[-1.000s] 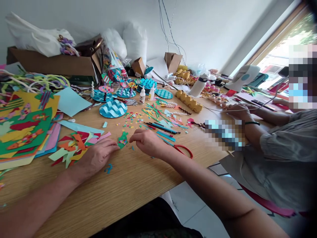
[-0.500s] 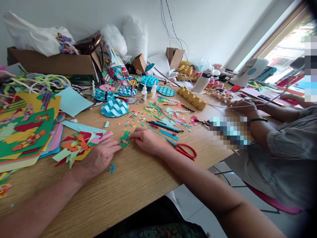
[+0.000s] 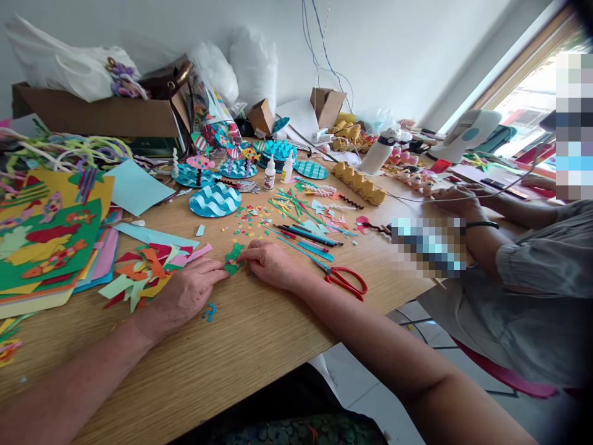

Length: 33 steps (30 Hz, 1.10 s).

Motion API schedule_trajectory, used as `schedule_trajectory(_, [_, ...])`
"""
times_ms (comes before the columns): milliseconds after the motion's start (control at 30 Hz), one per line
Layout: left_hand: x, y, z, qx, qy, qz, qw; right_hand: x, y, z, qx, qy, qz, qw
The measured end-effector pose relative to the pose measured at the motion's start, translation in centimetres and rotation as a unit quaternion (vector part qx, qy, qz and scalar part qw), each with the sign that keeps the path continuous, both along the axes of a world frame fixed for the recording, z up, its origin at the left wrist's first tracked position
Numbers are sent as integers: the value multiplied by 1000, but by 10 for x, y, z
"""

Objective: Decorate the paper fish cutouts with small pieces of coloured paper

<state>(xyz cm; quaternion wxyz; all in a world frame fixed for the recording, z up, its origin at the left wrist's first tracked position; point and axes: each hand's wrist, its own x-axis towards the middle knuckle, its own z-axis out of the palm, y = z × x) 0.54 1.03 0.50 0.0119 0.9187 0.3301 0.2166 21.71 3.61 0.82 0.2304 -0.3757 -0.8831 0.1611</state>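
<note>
A small green paper fish [image 3: 233, 254] with coloured spots lies flat on the table between my two hands. My left hand [image 3: 197, 285] rests on the wood, its fingers stretched out flat and close together, the tips at the fish's lower left edge. From the right, my right hand [image 3: 267, 262] reaches in with curled fingers, and its index fingertip presses on the fish. Whatever is under or between those right fingertips is hidden. Below my left fingers lies a small blue paper cut-out [image 3: 210, 312].
Paper scraps [image 3: 143, 272] lie left, tiny dots [image 3: 252, 216] ahead. Red-handled scissors [image 3: 347, 282] and pencils [image 3: 306, 235] lie right. Glue bottles [image 3: 269, 173] stand behind, near a blue wavy disc [image 3: 215, 200]. A co-worker's hands [image 3: 456, 199] are at the far right.
My right hand has shifted slightly left, and its index finger now covers more of the fish. My left hand stays nearly where it was.
</note>
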Motion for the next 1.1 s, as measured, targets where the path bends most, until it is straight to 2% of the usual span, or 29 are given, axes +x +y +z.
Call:
schedule_trajectory(500, [1, 0, 2, -18, 3, 7, 1000, 1, -1, 2, 0, -27, -20, 999])
schedule_trajectory(667, [0, -1, 2, -36, -10, 8, 999, 2, -2, 3, 41, 12, -20, 999])
schedule_trajectory(833, [-2, -2, 8, -80, -113, 86, 987, 3, -6, 7, 90, 51, -9, 995])
schedule_trajectory(900, [-2, -1, 9, -123, -184, 131, 966, 3, -9, 8, 98, 37, 17, 994])
schedule_trajectory(967, [-2, 0, 9, -202, -271, 176, 925, 2, -12, 8, 96, 17, 44, 994])
schedule_trajectory(1033, [-1, 1, 9, -304, -371, 208, 853, 1, -14, 9, 95, 2, 71, 993])
schedule_trajectory(1100, [-2, 3, 12, -399, -460, 205, 766, 1, -15, 9, 102, -5, 83, 991])
